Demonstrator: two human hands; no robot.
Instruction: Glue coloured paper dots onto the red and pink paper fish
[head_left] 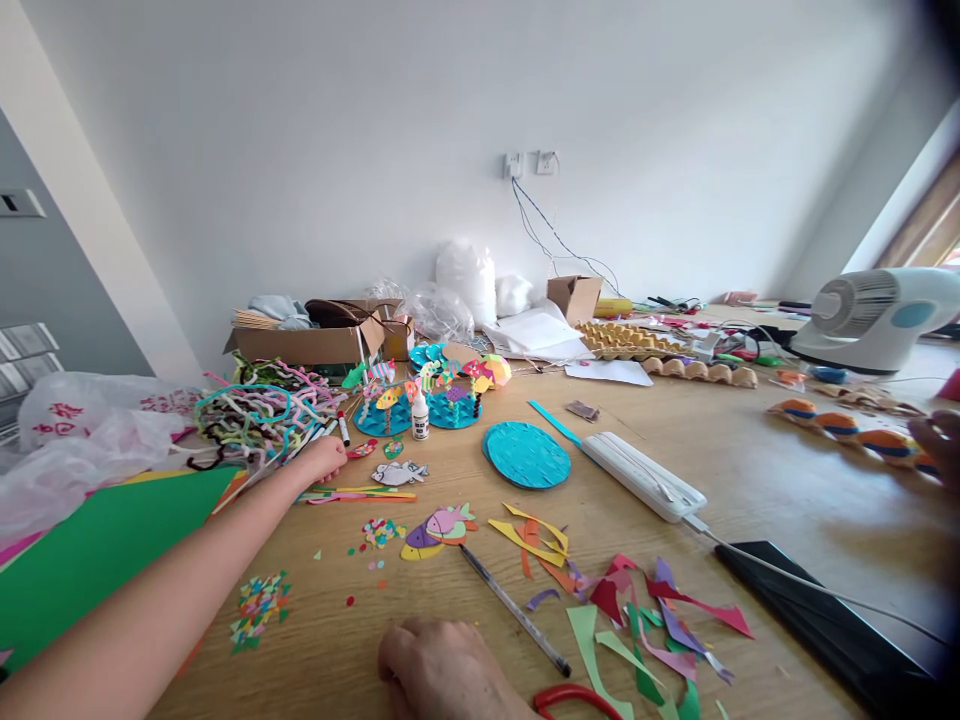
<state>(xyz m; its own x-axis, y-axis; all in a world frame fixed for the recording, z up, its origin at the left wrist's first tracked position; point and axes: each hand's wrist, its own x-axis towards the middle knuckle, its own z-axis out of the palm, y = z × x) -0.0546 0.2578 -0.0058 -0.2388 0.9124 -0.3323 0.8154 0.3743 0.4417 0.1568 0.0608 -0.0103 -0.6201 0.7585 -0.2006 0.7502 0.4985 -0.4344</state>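
Nearest, notice right hand (448, 660) curled beside red handle (574, 690); cannot tell its grip, nor that of left hand (327, 459), beside red fish cutout (363, 450) on table (660, 430). Could scatter confetti (259, 606) by dragging left forearm (180, 590), or knock marker (343, 428) by hurrying.

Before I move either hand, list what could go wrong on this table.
If the left hand draws back, its forearm could scatter the loose pile of paper bits beside it.
The right hand might push the nearby pen into the paper fish at its far end.
The white bottle stands upright close to the decorated blue bases; a knock could tip it against them.
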